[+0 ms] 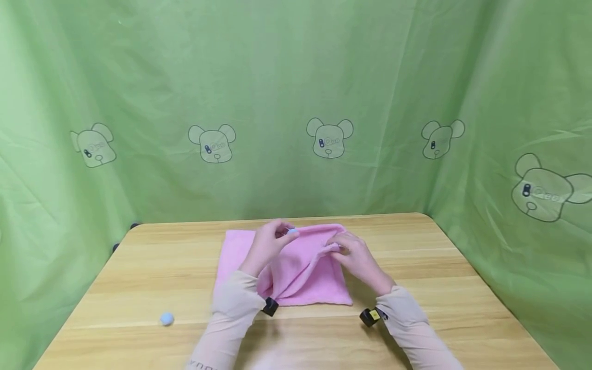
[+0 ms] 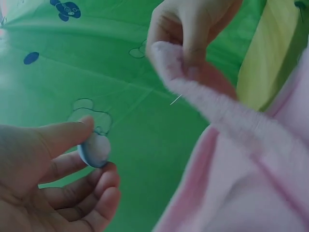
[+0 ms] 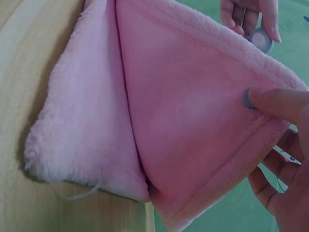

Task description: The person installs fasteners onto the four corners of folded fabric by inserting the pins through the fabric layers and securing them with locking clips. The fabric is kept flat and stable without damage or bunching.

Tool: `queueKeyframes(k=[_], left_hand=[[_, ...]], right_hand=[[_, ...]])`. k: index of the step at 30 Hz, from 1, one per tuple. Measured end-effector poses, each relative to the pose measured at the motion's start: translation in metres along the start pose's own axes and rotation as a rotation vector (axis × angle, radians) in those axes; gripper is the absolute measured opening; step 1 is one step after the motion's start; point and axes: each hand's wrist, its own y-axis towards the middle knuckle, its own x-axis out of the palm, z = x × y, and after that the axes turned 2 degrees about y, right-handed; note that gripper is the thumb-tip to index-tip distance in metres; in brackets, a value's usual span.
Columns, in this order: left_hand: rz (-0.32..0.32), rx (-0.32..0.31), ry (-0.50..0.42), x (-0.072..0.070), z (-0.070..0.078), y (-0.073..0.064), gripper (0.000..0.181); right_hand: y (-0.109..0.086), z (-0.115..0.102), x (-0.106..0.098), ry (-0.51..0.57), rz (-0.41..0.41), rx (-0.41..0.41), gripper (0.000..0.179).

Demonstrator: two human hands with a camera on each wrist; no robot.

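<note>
My left hand [image 1: 268, 244] pinches a small blue round cap [image 2: 94, 150] between thumb and fingertips; its pale face shows in the left wrist view. My right hand [image 1: 353, 257] grips the lifted edge of a pink fleecy cloth [image 3: 178, 96]. Its thumb presses a second blue round piece [image 3: 248, 99] against the cloth. From that edge a thin metal pin [image 2: 175, 100] sticks out toward the left hand, the cap held a short way apart from it. The rest of the cloth lies on the table, partly folded over itself.
Another small blue round piece [image 1: 167, 318] lies on the wooden table [image 1: 125, 288], left of the cloth. Green curtains [image 1: 277, 77] printed with bear heads stand close behind and at both sides of the table. A loose thread [image 3: 77, 195] hangs from the cloth's corner.
</note>
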Motion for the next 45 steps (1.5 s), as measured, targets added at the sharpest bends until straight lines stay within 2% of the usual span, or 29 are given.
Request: queueKeyframes(k=[6,12,19,22,28,36,45], left_hand=[[-0.023,-0.030,-0.147,0.026,-0.005,0.011,0.026],[-0.053,-0.134,-0.296,0.048,-0.011,0.014,0.028],[-0.064,-0.226,-0.446,0.063,-0.014,0.012,0.025],[-0.070,-0.253,-0.501,0.067,-0.014,0.011,0.025],[-0.067,-0.266,-0.573,0.070,-0.013,0.011,0.024],[-0.079,-0.259,-0.542,0.070,-0.012,0.011,0.032],[-0.119,-0.295,-0.605,0.071,-0.012,0.011,0.031]], right_hand=[[0.001,0.000,-0.001,0.012,-0.023,-0.002,0.016],[0.001,0.001,0.000,0.008,-0.009,-0.054,0.019],[0.001,0.000,0.001,0.014,-0.041,-0.036,0.019],[0.000,-0.001,0.001,0.020,-0.053,-0.038,0.020],[0.000,-0.001,0.000,0.016,-0.053,-0.044,0.021],[0.001,0.000,0.001,0.015,-0.048,-0.041,0.020],[0.000,0.000,0.000,0.016,-0.071,0.008,0.021]])
